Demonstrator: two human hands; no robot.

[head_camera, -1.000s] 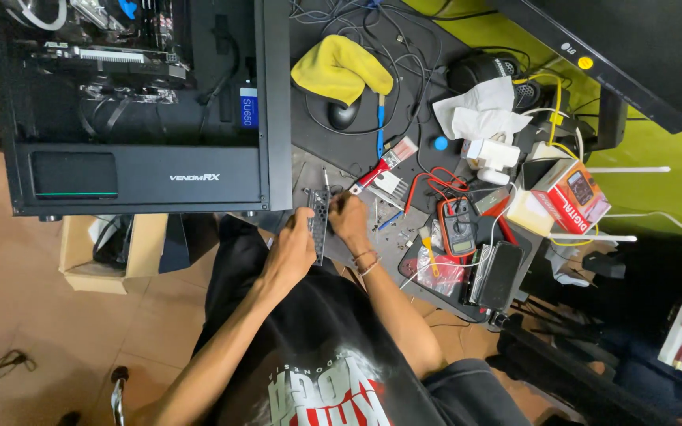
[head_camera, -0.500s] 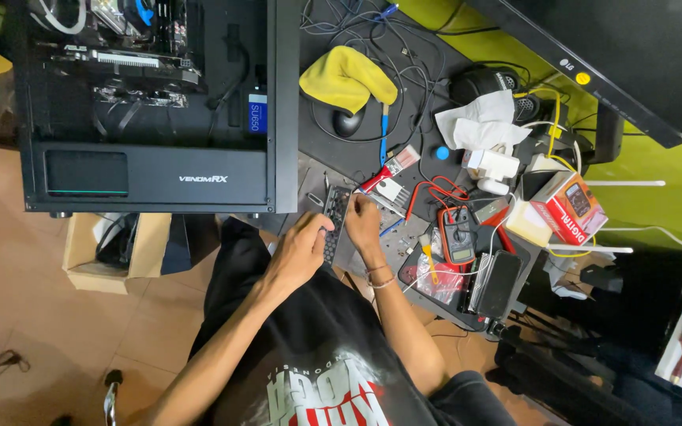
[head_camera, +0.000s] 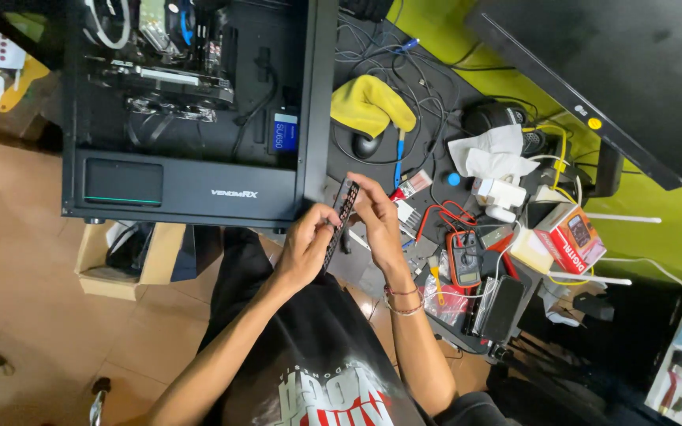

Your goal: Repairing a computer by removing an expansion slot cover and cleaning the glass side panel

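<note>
Only the head cam here, so one view. Both hands are now up off the lap and holding a long thin black strip (head_camera: 339, 222), looks like a slot cover or a memory stick, hard to tell at this size. A second ago the strip sits lower and closer to the body; now it's raised a bit and tilted, its far end pointing toward the open black PC case (head_camera: 199, 118) on the left. The left hand (head_camera: 303, 251) has its fingers wrapped narrow around the near end of the strip, and the right hand (head_camera: 378, 217) pinches the far end with its fingertips, so both are closed on it. To me that reads as turning the part over for a look or lining it up, not yet putting it anywhere

The strip sits just beside the near right corner of the case, above the edge of the desk (head_camera: 372, 71). On the right of the hands there's a red and grey multimeter (head_camera: 464, 258) with red leads, a black phone (head_camera: 504, 308) nearer, a small red box (head_camera: 574, 237), and further off a yellow cloth (head_camera: 371, 104) next to a black mouse (head_camera: 365, 145). None of that clutter has shifted, only the camera has drifted a little
</note>
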